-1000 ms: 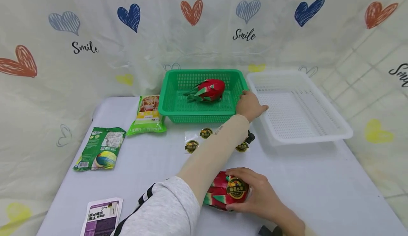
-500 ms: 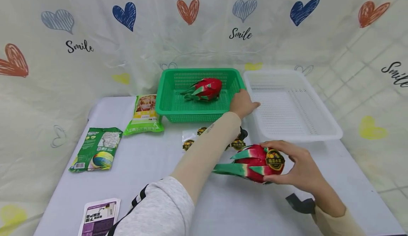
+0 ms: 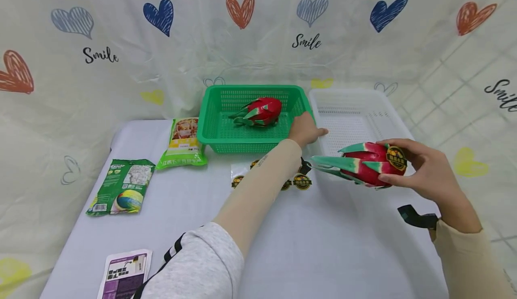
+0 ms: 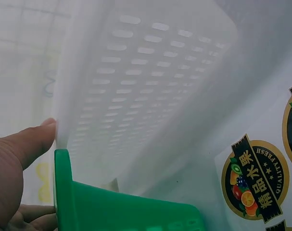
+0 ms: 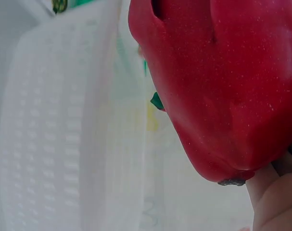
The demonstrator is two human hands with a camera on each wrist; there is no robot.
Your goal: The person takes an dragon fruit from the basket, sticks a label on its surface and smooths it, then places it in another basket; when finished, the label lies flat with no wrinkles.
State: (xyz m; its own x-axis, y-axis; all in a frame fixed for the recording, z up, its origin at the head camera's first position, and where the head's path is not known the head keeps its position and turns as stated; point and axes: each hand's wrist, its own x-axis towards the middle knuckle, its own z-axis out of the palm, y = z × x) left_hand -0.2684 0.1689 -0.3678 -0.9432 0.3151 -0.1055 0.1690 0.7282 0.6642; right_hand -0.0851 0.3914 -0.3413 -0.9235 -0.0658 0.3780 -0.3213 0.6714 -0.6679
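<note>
My right hand (image 3: 434, 173) grips the blunt end of a dragon fruit (image 3: 363, 165), raised above the white basket's front part, its green leaf tips pointing left. A round black-and-gold sticker (image 3: 396, 157) is on the fruit beside my fingers. In the right wrist view, the red fruit (image 5: 222, 86) fills much of the frame. My left hand (image 3: 304, 130) rests on the right rim of the green basket (image 3: 252, 148). Its thumb reaches towards the white basket (image 3: 355, 121), at whose rim it appears in the left wrist view. Another dragon fruit (image 3: 264, 111) lies inside the green basket.
A sheet of round stickers (image 3: 302, 182) lies partly under my left forearm. Left of the green basket are a yellow-green food packet (image 3: 183, 144) and a green packet (image 3: 121, 186). A purple-and-white pouch (image 3: 125, 274) lies near the front left.
My right hand has lifted the dragon fruit from the front of the table and carried it right and forward towards the white basket. My left hand has stayed on the green basket's rim.
</note>
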